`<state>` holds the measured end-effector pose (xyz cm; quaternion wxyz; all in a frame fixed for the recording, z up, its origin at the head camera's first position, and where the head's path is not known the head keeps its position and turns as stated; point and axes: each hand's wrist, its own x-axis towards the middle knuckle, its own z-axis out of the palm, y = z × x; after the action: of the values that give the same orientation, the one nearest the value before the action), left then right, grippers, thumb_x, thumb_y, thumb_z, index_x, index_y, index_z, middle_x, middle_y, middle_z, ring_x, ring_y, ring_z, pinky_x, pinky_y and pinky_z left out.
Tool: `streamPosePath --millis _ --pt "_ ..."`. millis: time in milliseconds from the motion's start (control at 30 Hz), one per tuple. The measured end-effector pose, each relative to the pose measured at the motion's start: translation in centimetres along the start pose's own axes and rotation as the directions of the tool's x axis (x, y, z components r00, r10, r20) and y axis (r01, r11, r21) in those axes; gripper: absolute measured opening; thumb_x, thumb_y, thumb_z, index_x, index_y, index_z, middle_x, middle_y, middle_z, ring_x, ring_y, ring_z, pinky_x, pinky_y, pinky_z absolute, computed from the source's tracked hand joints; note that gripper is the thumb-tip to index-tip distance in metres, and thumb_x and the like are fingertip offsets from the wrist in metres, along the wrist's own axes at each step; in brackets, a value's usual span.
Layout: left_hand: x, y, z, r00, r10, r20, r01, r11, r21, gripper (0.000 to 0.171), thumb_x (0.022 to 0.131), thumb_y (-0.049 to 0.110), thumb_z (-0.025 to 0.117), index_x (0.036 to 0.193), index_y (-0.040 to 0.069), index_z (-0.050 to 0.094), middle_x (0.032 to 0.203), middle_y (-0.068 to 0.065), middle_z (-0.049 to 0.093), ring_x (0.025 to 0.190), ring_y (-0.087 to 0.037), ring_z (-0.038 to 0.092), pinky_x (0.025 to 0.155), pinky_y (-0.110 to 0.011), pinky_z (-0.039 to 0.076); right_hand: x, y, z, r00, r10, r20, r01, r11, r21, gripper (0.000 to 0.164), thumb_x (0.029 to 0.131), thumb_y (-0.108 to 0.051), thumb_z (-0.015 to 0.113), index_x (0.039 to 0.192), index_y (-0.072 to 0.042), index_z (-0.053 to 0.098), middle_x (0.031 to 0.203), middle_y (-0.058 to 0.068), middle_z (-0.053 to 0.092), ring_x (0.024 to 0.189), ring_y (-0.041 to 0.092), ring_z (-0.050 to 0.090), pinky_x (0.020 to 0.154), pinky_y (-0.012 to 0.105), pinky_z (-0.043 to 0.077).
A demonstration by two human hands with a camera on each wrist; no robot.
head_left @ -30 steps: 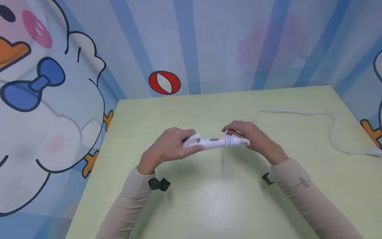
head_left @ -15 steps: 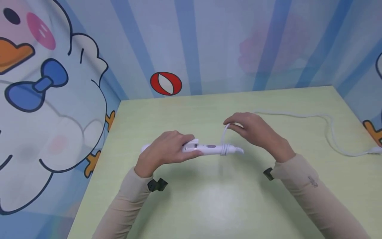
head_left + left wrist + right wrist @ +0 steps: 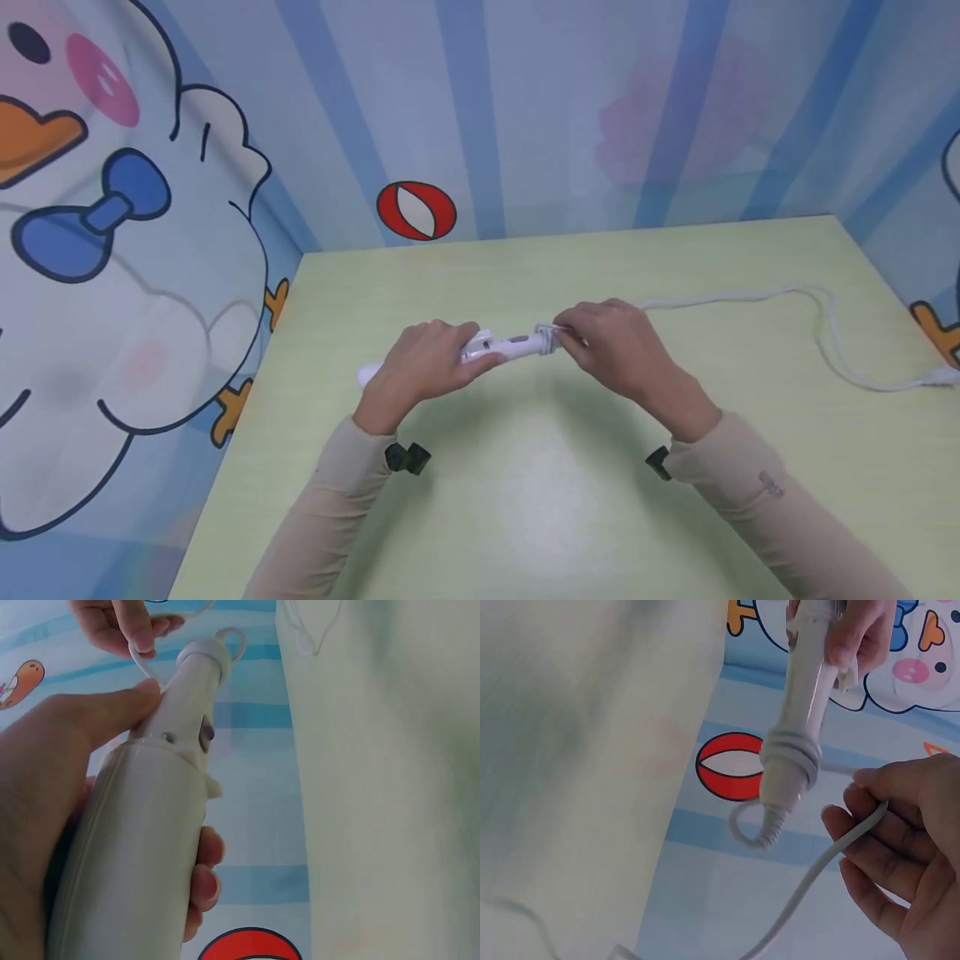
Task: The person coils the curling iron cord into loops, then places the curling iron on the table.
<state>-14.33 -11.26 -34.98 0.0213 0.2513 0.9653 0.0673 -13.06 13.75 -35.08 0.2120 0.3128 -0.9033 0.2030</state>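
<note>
In the head view, the left hand (image 3: 422,362) wraps round a white wand (image 3: 517,347), holding it above the middle of the table (image 3: 555,492), well apart from the far edge. The wand lies crosswise, its left end showing beyond the wrist and a grey button (image 3: 518,339) facing up. The right hand (image 3: 622,350) pinches white cord (image 3: 738,297) at the wand's right end, where coils (image 3: 546,338) circle it. From there the cord runs toward the right edge, bends nearer, and ends at a plug (image 3: 941,377) beside that edge. Beyond the far edge stands a wall (image 3: 555,108) with blue stripes and a red-and-white ball (image 3: 416,210); a painted bird (image 3: 180,350) fills the panel past the left edge. In the left wrist view, the left hand's thumb lies along the wand and its fingers curl round the other side; the right hand holds cord just past the narrow end. In the right wrist view, the right hand's thumb and forefinger grip the cord beside the coils, a slack length hanging from the fingers, while a ribbed sleeve (image 3: 772,825) curls from the wand's tip.
</note>
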Motion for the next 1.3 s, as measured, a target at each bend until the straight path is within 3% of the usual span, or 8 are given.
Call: streamPosePath --millis 133,300,400,633,867,933,1133,1300 --pt "0.2 -0.4 0.2 0.996 -0.033 -0.079 0.031 0.999 -0.019 0.047 0.084 0.065 0.044 0.084 0.018 0.052 0.056 0.002 0.046 0.048 -0.013 0.044 0.044 -0.027 0.034 -0.9 -1.5 0.6 0.977 0.210 0.035 -0.213 0.969 0.126 0.017 0.087 -0.020 0.063 0.097 -0.007 0.068 0.068 -0.003 0.063 0.050 0.009 0.045 0.048 0.028 0.036" --pt "0.4 -0.6 -0.2 0.986 -0.038 -0.163 0.028 0.998 -0.062 0.048 0.084 0.065 0.045 0.082 0.018 0.050 0.056 0.001 0.045 0.048 -0.014 0.043 0.044 -0.028 0.033 -1.8 -2.4 1.3 0.923 0.370 0.109 -0.383 0.849 0.363 0.021 0.091 -0.022 0.058 0.105 -0.008 0.064 0.074 -0.002 0.067 0.063 0.008 0.061 0.051 0.027 0.041" --pt "0.5 -0.4 -0.5 0.982 -0.049 -0.184 0.035 0.996 -0.082 0.049 0.084 0.066 0.045 0.083 0.017 0.051 0.058 0.001 0.045 0.049 -0.014 0.044 0.044 -0.028 0.033 -2.2 -2.3 2.1 0.921 0.368 0.131 -0.386 0.806 0.450 0.018 0.093 -0.024 0.055 0.103 -0.012 0.064 0.073 -0.005 0.066 0.070 0.009 0.064 0.054 0.027 0.041" --pt "0.2 0.1 -0.9 0.981 -0.068 -0.183 0.042 0.989 -0.142 0.049 0.083 0.065 0.047 0.086 0.017 0.053 0.058 0.002 0.047 0.050 -0.013 0.045 0.046 -0.028 0.035 -2.8 -1.6 3.7 0.944 0.302 0.137 -0.328 0.794 0.511 0.017 0.093 -0.023 0.055 0.099 -0.013 0.068 0.077 -0.006 0.067 0.075 0.007 0.064 0.060 0.027 0.045" --pt "-0.5 0.5 -1.7 0.992 -0.029 -0.120 0.004 0.979 -0.206 0.042 0.084 0.061 0.050 0.087 0.019 0.054 0.060 0.005 0.050 0.052 -0.011 0.047 0.050 -0.027 0.037 -3.1 0.5 4.4 0.943 0.261 0.205 -0.332 0.732 0.596 0.020 0.091 -0.024 0.058 0.102 -0.013 0.070 0.095 -0.005 0.070 0.089 0.007 0.064 0.076 0.029 0.048" --pt "-0.6 0.6 -1.8 0.995 -0.012 -0.102 -0.011 0.976 -0.218 0.039 0.085 0.059 0.050 0.087 0.020 0.054 0.061 0.006 0.050 0.052 -0.011 0.047 0.050 -0.028 0.038 -3.2 1.3 4.6 0.949 0.244 0.199 -0.315 0.734 0.602 0.019 0.090 -0.022 0.060 0.101 -0.012 0.070 0.095 -0.004 0.070 0.088 0.009 0.065 0.076 0.028 0.049" --pt "-0.8 0.9 -2.2 0.998 0.050 -0.045 -0.060 0.965 -0.254 0.038 0.085 0.059 0.049 0.087 0.021 0.055 0.062 0.006 0.052 0.054 -0.010 0.049 0.051 -0.027 0.039 -3.0 3.1 4.7 0.960 0.238 0.147 -0.280 0.816 0.506 0.012 0.086 -0.016 0.064 0.096 -0.011 0.070 0.089 0.001 0.070 0.072 0.010 0.061 0.063 0.028 0.046" --pt "-1.0 0.8 -2.1 0.994 0.105 -0.022 -0.107 0.946 -0.305 0.037 0.084 0.060 0.050 0.084 0.024 0.053 0.061 0.008 0.051 0.052 -0.009 0.048 0.051 -0.027 0.038 -2.9 3.7 4.4 0.962 0.246 0.120 -0.273 0.841 0.467 0.010 0.083 -0.003 0.065 0.091 -0.004 0.070 0.084 0.008 0.070 0.065 0.013 0.058 0.060 0.030 0.046"
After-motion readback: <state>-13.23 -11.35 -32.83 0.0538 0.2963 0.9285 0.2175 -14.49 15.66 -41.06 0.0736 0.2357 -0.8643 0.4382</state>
